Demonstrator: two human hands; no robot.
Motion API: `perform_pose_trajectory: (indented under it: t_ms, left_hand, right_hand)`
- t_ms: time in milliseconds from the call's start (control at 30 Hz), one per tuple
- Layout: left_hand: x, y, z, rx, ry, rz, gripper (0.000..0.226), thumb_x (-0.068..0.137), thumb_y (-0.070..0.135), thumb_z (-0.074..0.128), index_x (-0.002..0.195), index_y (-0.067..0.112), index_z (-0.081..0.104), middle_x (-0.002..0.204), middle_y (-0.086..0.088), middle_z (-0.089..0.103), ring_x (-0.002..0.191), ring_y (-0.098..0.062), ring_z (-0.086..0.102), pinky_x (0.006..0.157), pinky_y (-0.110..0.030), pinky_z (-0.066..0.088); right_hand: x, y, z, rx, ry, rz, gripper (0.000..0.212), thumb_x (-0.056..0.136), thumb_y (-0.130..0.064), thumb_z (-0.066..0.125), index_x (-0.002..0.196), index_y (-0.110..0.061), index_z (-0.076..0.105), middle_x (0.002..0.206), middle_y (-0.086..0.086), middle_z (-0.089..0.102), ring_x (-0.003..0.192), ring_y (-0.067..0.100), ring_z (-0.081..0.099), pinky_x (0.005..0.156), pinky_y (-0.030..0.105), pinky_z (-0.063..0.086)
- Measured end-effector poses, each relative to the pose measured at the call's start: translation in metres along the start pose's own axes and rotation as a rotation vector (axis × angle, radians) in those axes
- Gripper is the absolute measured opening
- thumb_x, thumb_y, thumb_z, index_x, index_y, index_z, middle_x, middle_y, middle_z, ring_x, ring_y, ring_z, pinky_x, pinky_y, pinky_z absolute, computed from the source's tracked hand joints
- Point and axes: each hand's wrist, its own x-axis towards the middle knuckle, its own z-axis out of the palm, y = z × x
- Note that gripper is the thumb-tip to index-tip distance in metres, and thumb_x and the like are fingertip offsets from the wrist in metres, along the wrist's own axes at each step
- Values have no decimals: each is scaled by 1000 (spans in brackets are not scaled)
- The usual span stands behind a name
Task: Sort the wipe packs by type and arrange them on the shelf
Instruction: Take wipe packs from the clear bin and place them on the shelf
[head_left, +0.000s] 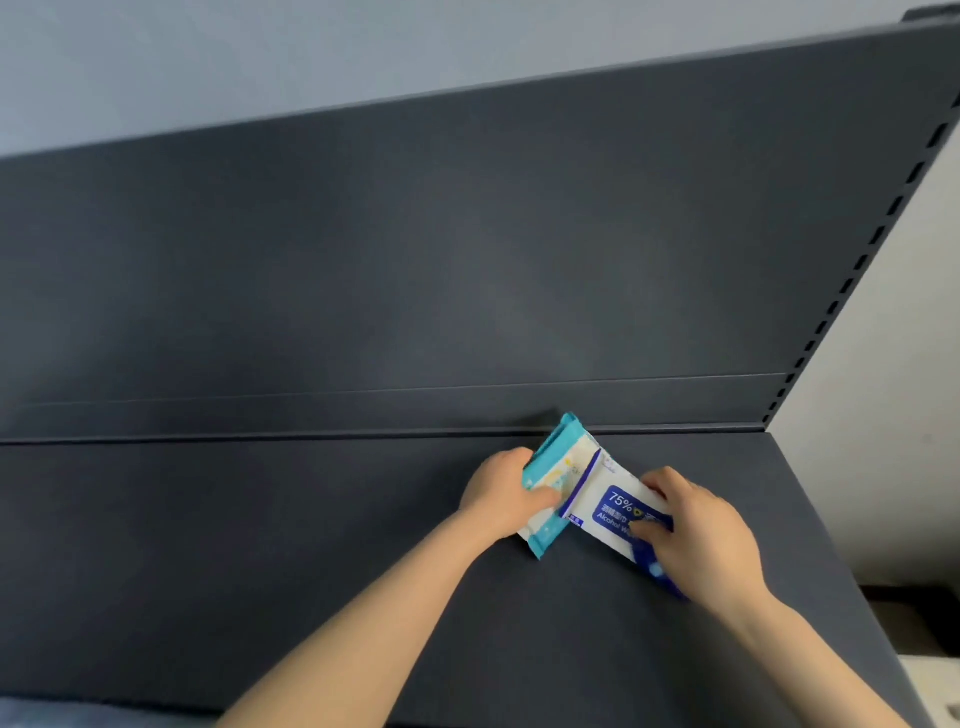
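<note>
Atop matte shelf (260, 545), 2 hands (501, 491) (701, 535) gripping glossy teal pack (558, 467), blue-white pack (613, 506)

A dark grey metal shelf (311, 545) fills the frame, its deck flat and matte. Behind the shelf rises a back panel (415, 260) of the same grey, with a soft, diffuse sheen near its middle. Along the shelf's right edge runs a slotted upright (878, 234). Above the shelf is a pale blue-grey wall (260, 62). To the shelf's right stands a white wall (893, 415), with a dark object (914, 618), too indistinct to identify, low beside it.
</note>
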Motion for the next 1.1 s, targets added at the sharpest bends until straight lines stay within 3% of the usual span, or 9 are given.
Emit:
perform_pose_trajectory:
  t_ms: [133,267,400,733,900,1100]
  left_hand:
    - [-24,-29,-17,-105,162,-63,23,82,32,66,83,14,52,92,0,62,77,-19,62,56,-31,43]
    - [-56,-58,-40,-193,291,-104,23,85,30,66,81,16,48,87,6,59,69,-9,55,53,-25,41]
    - [-92,-92,-67,-281,374,-152,23,86,30,68,97,14,56,103,8,62,86,-6,62,62,-24,55]
    - [-228,-204,-133,-397,612,-251,22,85,31,70,97,17,58,100,10,65,84,-2,64,59,-17,54]
    - [-310,-276,-145,-512,693,-374,25,84,33,70,101,20,56,100,11,63,88,-3,65,68,-27,59]
    - [-401,-355,-151,-514,821,-537,25,85,32,70,101,20,55,102,3,66,78,-1,61,52,-10,46]
  right_hand:
    - [0,-22,7,68,8,-35,23,82,-23,66,100,-27,51,95,-10,63,81,15,49,59,29,35]
    - [-4,-52,17,98,-4,-85,23,82,-23,66,99,-28,51,92,-13,60,79,14,49,55,28,33]
    - [-12,-93,31,98,-48,-170,24,83,-24,65,102,-29,52,96,-15,60,80,11,50,56,26,36]
    - [-76,-225,90,49,-129,-383,28,85,-25,65,112,-29,58,107,-13,64,90,12,56,63,29,43]
    - [-129,-295,128,28,-196,-540,30,85,-26,66,114,-28,58,109,-14,64,93,10,59,67,29,50]
    - [-193,-367,183,45,-294,-661,27,84,-24,66,108,-32,59,103,-18,63,90,9,57,68,30,49]
